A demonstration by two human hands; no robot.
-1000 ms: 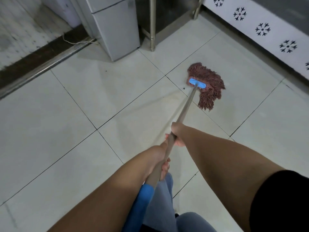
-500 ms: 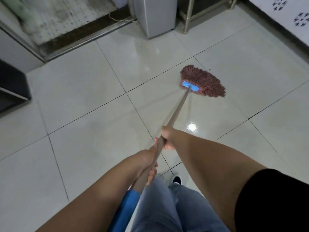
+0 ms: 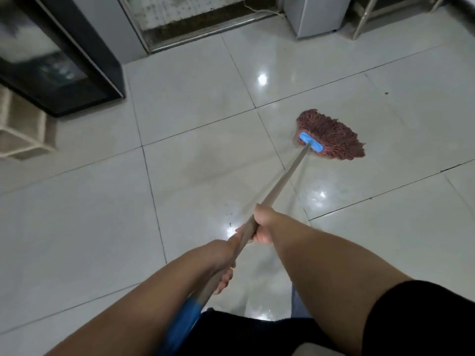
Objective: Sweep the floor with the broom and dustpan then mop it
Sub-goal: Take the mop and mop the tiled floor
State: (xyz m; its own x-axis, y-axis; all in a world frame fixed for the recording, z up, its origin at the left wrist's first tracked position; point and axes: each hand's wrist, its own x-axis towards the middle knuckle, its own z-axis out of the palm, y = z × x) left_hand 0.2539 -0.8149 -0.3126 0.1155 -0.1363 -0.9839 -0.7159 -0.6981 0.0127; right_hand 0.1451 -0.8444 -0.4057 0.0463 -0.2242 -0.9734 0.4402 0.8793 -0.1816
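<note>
While mopping, cabinet [image 3: 64,60] leftward.

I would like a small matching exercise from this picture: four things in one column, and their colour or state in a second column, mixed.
Things:
1. mop head
2. clamp
3. right hand
4. floor

Descriptions:
A. bright blue
B. pale shiny tiles
C. reddish-brown, lying on the floor
D. closed around the mop handle

Pairs: 1-C, 2-A, 3-D, 4-B

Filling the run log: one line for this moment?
phase: mopping | left hand, right hand: gripping mop handle | mop head: on floor
</note>
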